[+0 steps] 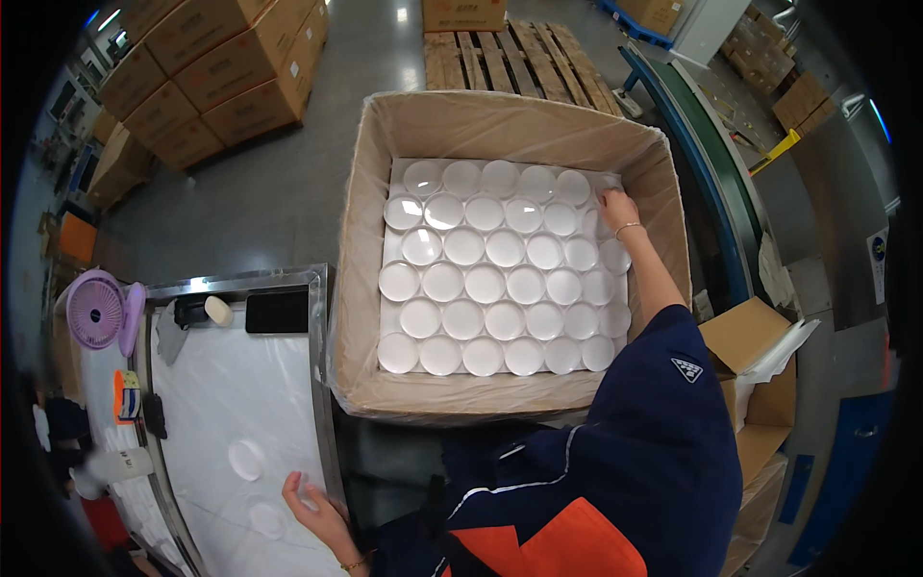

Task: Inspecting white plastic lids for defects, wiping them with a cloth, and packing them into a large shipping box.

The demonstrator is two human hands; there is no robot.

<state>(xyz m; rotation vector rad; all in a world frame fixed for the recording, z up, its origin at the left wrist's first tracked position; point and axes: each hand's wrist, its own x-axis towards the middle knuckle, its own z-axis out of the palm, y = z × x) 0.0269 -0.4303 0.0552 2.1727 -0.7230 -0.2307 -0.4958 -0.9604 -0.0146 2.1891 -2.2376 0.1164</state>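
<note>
A large cardboard box [519, 394] lined with clear plastic film holds rows of shallow round white dishes or lids [505, 248], some shining with reflected light. My right hand [618, 209] reaches into its far right corner, fingers drawn together near the end of the back rows. Whatever is between those fingers is hidden. On the white worktop [231, 385] to the left lie a single round white piece [246, 461] and a fainter one [266, 519]. Beside them, close to the worktop's right edge, my left hand [317, 514] has its fingers apart and slightly curled, with nothing visible in them.
A purple fan [98, 310], a dark phone-like slab [277, 313] and an orange roll [126, 396] are around the worktop. Stacked cartons [231, 77] stand at the far left. Behind the box is a wooden pallet [519, 62]; a conveyor [707, 144] and open carton [760, 385] are on the right.
</note>
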